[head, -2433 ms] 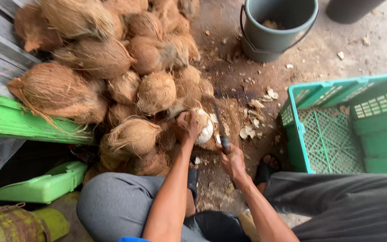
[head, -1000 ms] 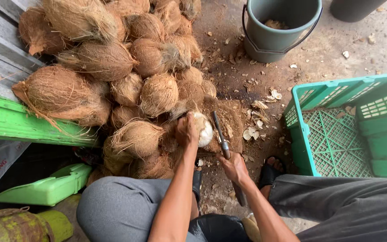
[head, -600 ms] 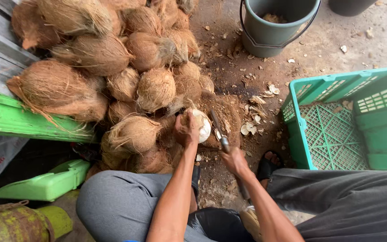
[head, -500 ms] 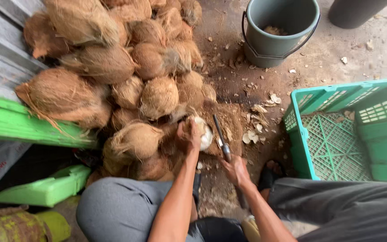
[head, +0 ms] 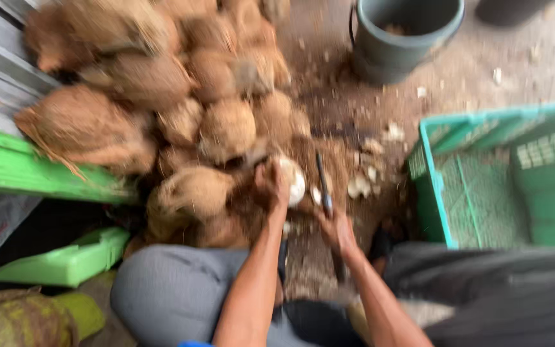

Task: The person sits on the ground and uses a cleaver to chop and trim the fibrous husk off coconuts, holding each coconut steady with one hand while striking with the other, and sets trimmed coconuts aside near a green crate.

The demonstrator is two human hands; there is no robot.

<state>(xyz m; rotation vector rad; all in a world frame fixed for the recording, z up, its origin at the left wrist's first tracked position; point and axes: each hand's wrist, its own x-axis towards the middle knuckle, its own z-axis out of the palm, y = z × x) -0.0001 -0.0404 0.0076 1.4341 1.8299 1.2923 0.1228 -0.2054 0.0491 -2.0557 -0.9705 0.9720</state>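
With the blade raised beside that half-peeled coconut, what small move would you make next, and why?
Probably a short chop of the blade into the brown husk left on the coconut. The left hand steadies it, part already shows white, and the right hand holds the blade just beside it.

Soft, even daylight fills the scene, with no glare and only faint, diffuse shadows. Motion blur smears the whole frame: the coconut pile loses its fibre detail and the green crate shows a softened mesh. The darkest patch lies under the green ledge at lower left. Nothing is crisply in focus.
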